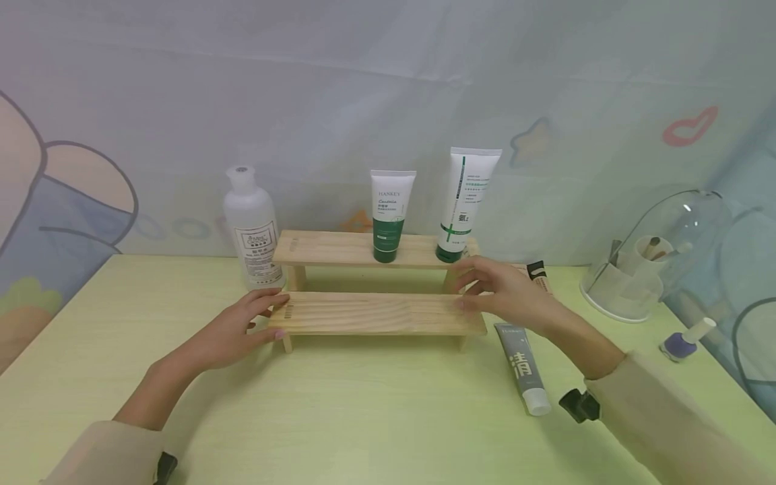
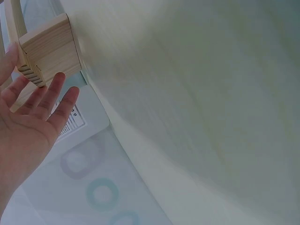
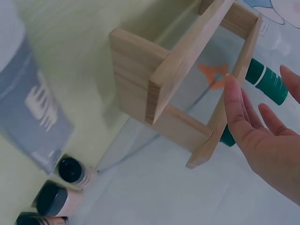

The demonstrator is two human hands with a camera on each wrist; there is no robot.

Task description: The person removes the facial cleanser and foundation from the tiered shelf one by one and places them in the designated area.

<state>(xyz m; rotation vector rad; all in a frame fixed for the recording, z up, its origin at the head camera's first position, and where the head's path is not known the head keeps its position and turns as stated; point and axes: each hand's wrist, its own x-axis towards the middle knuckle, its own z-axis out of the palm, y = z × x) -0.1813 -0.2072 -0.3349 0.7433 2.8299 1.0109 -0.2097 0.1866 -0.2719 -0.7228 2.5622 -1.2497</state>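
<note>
A two-step wooden display rack (image 1: 376, 313) stands on the table. My left hand (image 1: 239, 330) holds the left end of its lower step, thumb at the front corner and a finger at the back corner. In the left wrist view, the other fingers (image 2: 58, 101) of that hand spread beside the rack's end. My right hand (image 1: 506, 289) is by the rack's right end, fingers loosely bent with nothing held. Two tubes stand on the upper step: a smaller white-and-green tube (image 1: 391, 212) and a taller white one with a green cap (image 1: 467, 202).
A white pump-less bottle (image 1: 251, 229) stands behind the rack's left end. A grey tube (image 1: 523, 370) lies right of the rack. Small black-capped containers (image 3: 52, 198) lie behind my right hand. Farther right are a clear-domed brush holder (image 1: 630, 283) and a purple nail polish bottle (image 1: 679, 345).
</note>
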